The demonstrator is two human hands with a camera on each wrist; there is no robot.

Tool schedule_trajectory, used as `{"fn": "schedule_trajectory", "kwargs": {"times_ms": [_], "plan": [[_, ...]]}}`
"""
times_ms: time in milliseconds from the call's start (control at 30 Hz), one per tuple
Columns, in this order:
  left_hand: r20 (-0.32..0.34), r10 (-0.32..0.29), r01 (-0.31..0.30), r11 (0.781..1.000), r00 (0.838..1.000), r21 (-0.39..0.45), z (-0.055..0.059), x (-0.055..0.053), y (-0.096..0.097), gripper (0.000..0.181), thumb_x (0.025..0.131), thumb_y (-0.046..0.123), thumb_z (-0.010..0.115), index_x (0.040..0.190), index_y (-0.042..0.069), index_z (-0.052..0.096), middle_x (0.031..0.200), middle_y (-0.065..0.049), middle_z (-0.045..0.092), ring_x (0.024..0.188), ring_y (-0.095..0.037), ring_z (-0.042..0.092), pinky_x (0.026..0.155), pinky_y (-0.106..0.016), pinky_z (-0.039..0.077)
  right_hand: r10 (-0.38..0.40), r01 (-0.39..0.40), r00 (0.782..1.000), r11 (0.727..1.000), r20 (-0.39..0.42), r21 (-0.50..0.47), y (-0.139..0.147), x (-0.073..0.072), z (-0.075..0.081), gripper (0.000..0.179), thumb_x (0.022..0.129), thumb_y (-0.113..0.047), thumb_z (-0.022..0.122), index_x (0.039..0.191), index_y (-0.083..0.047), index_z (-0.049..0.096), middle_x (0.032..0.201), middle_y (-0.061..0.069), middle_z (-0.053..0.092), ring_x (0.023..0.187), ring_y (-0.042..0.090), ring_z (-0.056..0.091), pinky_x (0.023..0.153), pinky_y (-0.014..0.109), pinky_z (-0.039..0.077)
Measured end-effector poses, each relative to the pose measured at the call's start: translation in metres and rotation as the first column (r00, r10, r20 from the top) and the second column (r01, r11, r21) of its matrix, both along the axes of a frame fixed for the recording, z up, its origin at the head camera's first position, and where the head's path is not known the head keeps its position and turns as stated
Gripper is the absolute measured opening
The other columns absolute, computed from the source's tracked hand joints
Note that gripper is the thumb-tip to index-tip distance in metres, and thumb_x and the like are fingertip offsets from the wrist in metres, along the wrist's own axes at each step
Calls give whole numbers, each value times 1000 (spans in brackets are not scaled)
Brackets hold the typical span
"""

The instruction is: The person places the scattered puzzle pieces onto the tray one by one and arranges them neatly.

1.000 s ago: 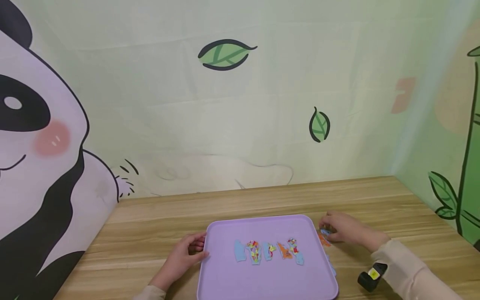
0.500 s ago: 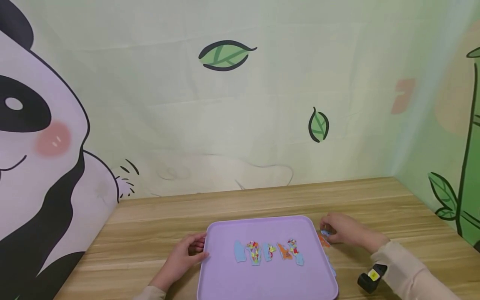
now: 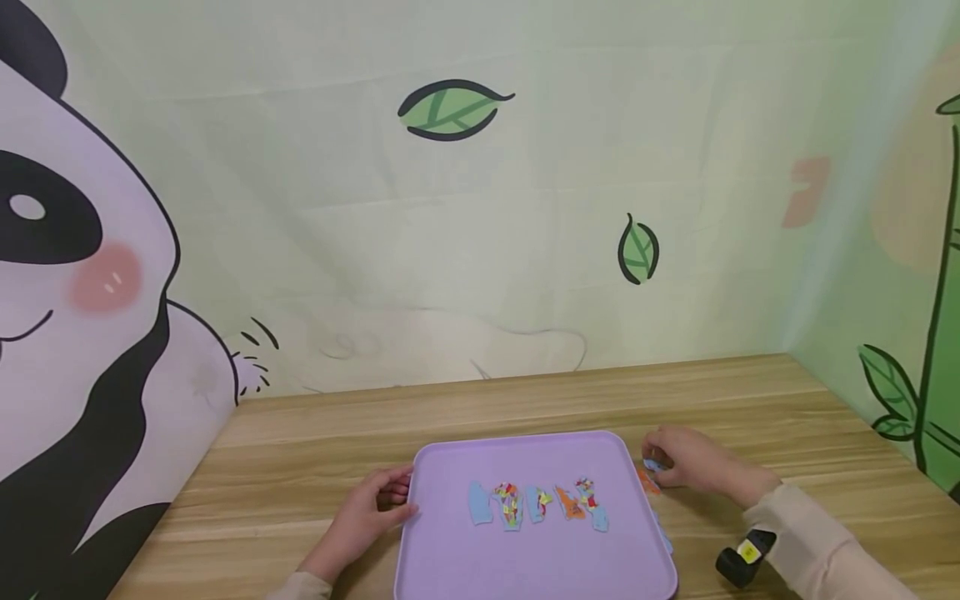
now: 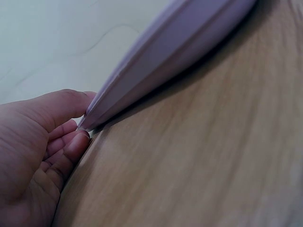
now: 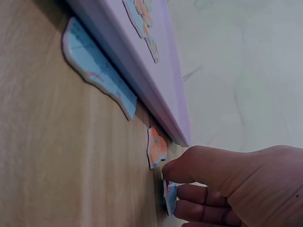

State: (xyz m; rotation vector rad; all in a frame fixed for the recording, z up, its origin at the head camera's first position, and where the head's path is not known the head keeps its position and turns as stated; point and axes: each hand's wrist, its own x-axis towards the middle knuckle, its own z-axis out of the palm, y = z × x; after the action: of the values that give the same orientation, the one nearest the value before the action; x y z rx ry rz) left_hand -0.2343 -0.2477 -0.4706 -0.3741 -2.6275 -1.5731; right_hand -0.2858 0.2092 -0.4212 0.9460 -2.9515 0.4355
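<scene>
A lilac tray [image 3: 532,558] lies on the wooden table, with several cardboard puzzle pieces [image 3: 510,506] set in a row across its middle. At its left side my left hand [image 3: 371,506] pinches the rim, thumb [image 4: 71,105] above and fingertips below. Beyond the right rim, my right hand [image 3: 693,458] pinches a small blue puzzle piece [image 5: 169,196] between thumb and fingers; the piece stands on edge, partly hidden by the hand. Beside it an orange puzzle piece [image 5: 156,147] lies on the table, close to the tray's corner.
A larger blue puzzle piece [image 5: 97,66] lies along the tray's right side, partly under its edge in the head view. A black device with a yellow label [image 3: 746,557] is at the right wrist. Behind the table [image 3: 300,417] stands a wall covering with printed leaves [image 3: 453,111].
My right hand has shifted very slightly to the right with the small blue puzzle piece. My left hand and the tray stay as they were.
</scene>
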Motion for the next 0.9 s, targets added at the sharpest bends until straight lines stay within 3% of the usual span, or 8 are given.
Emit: {"fn": "schedule_trajectory", "kwargs": {"times_ms": [333,533,900], "plan": [[8,3,-3,1000,1000,-3,1,1,0,54,79,3,75,127,-11,54,110,-19,61,94,-10,60,83,-18,55,-11,12,1000,999,15,-45,3,1,4,20,72,-11,75,88,-6,64,76,-4,59,69,6,50,60,22,47],[18,1,-1,1000,1000,0,-1,-1,0,54,79,3,75,127,-11,54,111,-19,61,94,-10,59,84,-18,55,-55,61,996,995,75,-83,0,5,12,20,73,-8,73,91,-5,64,78,-2,60,72,9,53,61,22,49],[4,-3,3,1000,1000,3,-1,-1,-1,55,79,3,75,128,-11,54,111,-19,60,94,-12,60,84,-19,56,-19,18,1000,991,-5,-130,-14,14,33,20,75,-11,76,91,-4,67,79,-2,61,71,7,55,61,20,50]]}}
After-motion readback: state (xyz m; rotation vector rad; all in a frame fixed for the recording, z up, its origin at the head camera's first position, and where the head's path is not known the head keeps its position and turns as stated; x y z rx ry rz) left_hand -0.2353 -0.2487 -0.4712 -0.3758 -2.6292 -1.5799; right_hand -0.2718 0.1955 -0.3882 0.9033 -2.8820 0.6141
